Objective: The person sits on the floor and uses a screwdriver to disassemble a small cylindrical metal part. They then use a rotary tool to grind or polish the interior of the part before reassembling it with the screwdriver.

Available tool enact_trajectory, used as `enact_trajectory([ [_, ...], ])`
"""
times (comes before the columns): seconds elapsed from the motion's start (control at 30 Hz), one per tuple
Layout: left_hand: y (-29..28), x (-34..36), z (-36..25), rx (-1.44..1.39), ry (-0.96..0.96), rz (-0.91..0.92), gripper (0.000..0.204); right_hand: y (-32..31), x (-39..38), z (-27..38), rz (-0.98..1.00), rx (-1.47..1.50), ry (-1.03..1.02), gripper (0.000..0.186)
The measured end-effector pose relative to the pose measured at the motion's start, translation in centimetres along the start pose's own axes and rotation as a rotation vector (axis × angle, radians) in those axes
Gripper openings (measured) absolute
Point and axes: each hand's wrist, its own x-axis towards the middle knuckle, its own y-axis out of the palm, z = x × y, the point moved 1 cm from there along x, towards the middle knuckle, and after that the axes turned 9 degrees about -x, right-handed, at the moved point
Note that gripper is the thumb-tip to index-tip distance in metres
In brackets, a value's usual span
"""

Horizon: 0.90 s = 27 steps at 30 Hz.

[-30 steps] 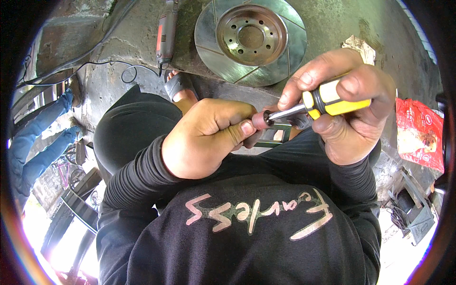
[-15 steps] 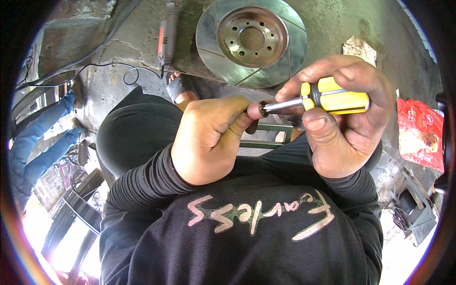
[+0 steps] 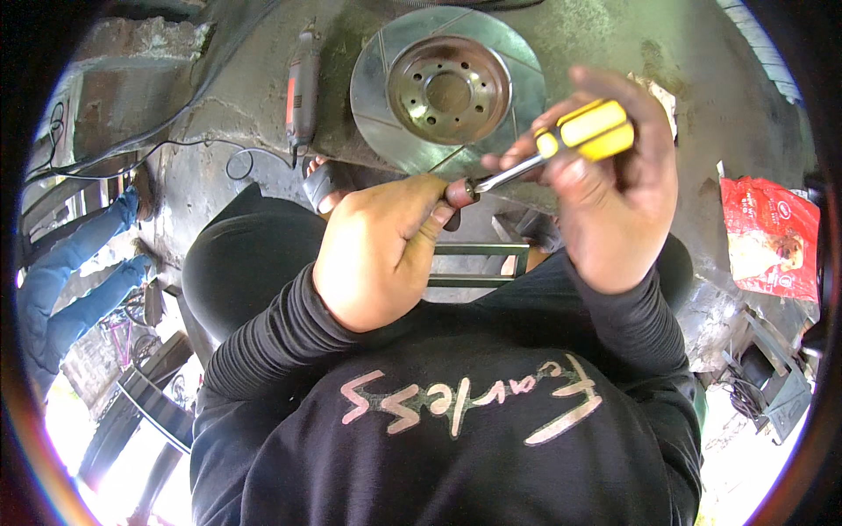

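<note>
Between the thumb and curled fingers of my left hand (image 3: 377,250) sits a small reddish-brown cylinder (image 3: 459,193), its dark end turned right. My right hand (image 3: 618,202) holds a screwdriver (image 3: 596,129) by its yellow and black handle, fingers loosely around it. The metal shaft slants down-left, and its tip meets the cylinder's end. How deep the tip sits in it cannot be made out. Past my hands a grooved brake disc (image 3: 526,88) lies flat on a grey surface. Left of the disc is a grey and red rotary tool (image 3: 302,92) with a cord.
A red bag (image 3: 772,237) stands at the right. Below my hands is a dark metal frame (image 3: 478,280). Black cable (image 3: 189,142) runs across the left side. Another person's legs in jeans (image 3: 83,250) show at far left. Pale paper (image 3: 662,101) lies behind my right hand.
My right hand has tilted the screwdriver, its handle swinging up and left. My left hand and the cylinder have shifted slightly left. The whole view has moved a little.
</note>
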Motion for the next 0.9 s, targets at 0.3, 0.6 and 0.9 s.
enact_trajectory([
  [0.3,-0.1,-1.0,3.0,-0.149,-0.023,0.027,0.016,-15.9,6.8,-11.7,-0.079,-1.120,0.330,0.038],
  [0.6,-6.0,-2.4,1.0,-0.683,-0.333,-0.221,0.020,-23.0,3.9,-21.1,-0.254,-1.583,0.646,0.043],
  [0.9,-13.8,-6.8,1.3,-0.640,0.096,-0.863,0.011,1.6,9.5,-13.6,0.014,-0.517,0.080,0.040],
])
